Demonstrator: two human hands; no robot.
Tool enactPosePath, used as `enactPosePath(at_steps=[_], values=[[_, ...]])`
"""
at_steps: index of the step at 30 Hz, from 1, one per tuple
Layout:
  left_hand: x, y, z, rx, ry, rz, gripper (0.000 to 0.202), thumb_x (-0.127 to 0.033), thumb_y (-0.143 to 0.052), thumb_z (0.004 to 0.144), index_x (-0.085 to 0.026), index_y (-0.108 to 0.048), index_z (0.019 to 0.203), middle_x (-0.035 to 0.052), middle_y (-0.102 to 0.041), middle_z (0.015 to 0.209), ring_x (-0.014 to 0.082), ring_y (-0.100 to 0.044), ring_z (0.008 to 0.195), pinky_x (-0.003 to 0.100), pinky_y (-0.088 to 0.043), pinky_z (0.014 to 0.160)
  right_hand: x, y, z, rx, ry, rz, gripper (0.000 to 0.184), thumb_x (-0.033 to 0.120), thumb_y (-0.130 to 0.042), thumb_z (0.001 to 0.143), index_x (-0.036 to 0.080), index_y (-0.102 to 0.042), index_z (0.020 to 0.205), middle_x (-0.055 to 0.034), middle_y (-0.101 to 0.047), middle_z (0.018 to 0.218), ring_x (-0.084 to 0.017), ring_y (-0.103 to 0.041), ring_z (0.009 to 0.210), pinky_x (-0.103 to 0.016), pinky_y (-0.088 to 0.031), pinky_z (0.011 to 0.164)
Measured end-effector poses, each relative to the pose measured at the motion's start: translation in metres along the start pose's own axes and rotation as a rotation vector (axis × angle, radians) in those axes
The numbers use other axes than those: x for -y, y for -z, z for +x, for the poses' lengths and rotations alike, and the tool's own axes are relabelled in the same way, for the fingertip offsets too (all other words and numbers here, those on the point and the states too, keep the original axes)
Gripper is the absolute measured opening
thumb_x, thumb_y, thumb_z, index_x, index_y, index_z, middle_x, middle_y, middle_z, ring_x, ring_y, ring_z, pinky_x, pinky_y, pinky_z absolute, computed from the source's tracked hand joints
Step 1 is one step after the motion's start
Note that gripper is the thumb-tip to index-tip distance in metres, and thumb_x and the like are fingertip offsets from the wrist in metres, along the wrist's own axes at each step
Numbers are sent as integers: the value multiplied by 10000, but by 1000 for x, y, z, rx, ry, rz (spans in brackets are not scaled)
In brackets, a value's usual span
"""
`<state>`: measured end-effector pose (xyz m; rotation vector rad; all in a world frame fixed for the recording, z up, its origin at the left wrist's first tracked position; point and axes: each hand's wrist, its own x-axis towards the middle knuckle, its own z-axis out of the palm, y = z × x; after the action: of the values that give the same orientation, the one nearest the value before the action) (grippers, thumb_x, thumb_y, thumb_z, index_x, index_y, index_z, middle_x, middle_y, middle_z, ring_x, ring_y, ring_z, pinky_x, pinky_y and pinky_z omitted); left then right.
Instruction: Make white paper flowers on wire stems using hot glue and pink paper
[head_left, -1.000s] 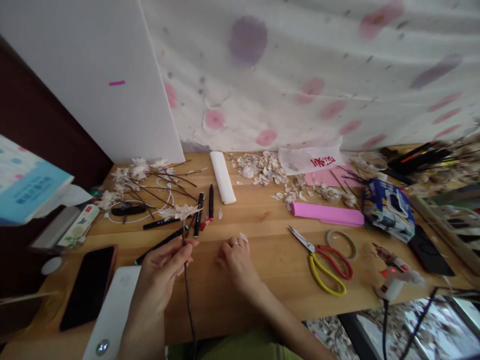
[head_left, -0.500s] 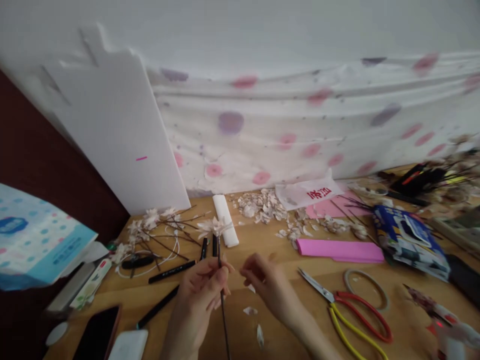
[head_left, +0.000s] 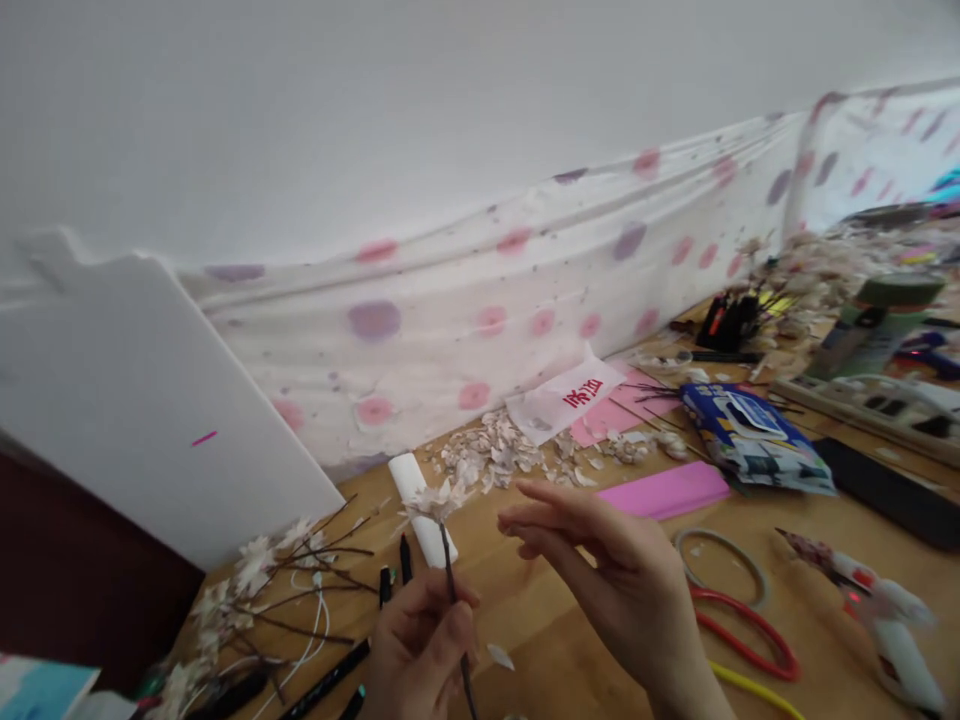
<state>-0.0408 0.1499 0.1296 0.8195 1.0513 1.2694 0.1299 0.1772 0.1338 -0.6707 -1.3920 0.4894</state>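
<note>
My left hand [head_left: 420, 640] pinches the thin dark stem [head_left: 449, 568] of a pale artificial flower [head_left: 437, 500], which stands upright with its bloom at the top. To the right of the stem, my right hand [head_left: 630, 585] is raised over the table, fingers stretched out, with nothing visible in them. Beneath it are the red and yellow handles of a pair of scissors [head_left: 780, 655]; the blades are hidden behind that hand. Behind the bloom lies a white folded strip [head_left: 409, 480]. A loose petal [head_left: 500, 656] rests on the wood between my hands.
Loose petals [head_left: 495, 445] are heaped by the covered wall. Finished flower branches [head_left: 255, 565] lie at left beside a white board [head_left: 150, 400]. At right are a pink paper strip [head_left: 675, 488], a tape ring [head_left: 720, 560], a blue packet [head_left: 739, 430] and a glue gun [head_left: 870, 590].
The view has swung to the right. My right hand has risen from beside the stem and its fingers have opened out. My left hand still holds the flower stem.
</note>
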Motion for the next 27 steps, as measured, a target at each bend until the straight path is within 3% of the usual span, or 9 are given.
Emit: enactPosePath(at_steps=[5,8,12,18,23,27], values=[[5,3,11,50,19,28,465,-565,-954,560,-162,-774,706,-22,-575,502,52,-458,478,167,-331,512,2,-4,9,-21,126,-248,148,78,-747,882,203,-757,961,21,-804,812,-79,-759,703,-98,-574,696],[11,9,17,166,38,30,427,-558,-924,625,-169,-781,724,-27,-542,490,59,-450,464,172,-332,491,3,-8,15,-39,134,-297,125,51,-739,867,170,-735,905,5,-771,793,-78,-731,715,-116,-564,690],[15,13,19,237,56,32,407,-556,-904,658,-174,-780,725,-27,-524,482,63,-443,451,172,-327,476,0,-13,17,-35,110,-307,140,36,-725,862,165,-719,914,6,-745,805,-70,-703,707,-124,-558,678],[8,1,16,149,93,35,437,-583,-921,609,-179,-773,685,-38,-517,461,53,-451,440,162,-340,487,-6,-17,16,-9,114,-328,149,31,-710,868,173,-697,912,7,-739,807,-85,-708,740,-150,-565,693],[14,9,19,289,64,-6,320,-514,-893,700,-211,-803,747,-16,-601,517,63,-503,457,146,-395,480,-7,-18,16,-25,120,-378,154,31,-691,876,177,-681,923,6,-734,821,-86,-698,744,-163,-564,696],[17,11,20,276,62,-2,297,-496,-890,714,-215,-803,756,-6,-636,558,75,-536,478,153,-428,488,-6,-19,15,-8,87,-377,153,63,-702,879,192,-659,951,15,-727,834,-90,-684,733,-177,-565,690]])
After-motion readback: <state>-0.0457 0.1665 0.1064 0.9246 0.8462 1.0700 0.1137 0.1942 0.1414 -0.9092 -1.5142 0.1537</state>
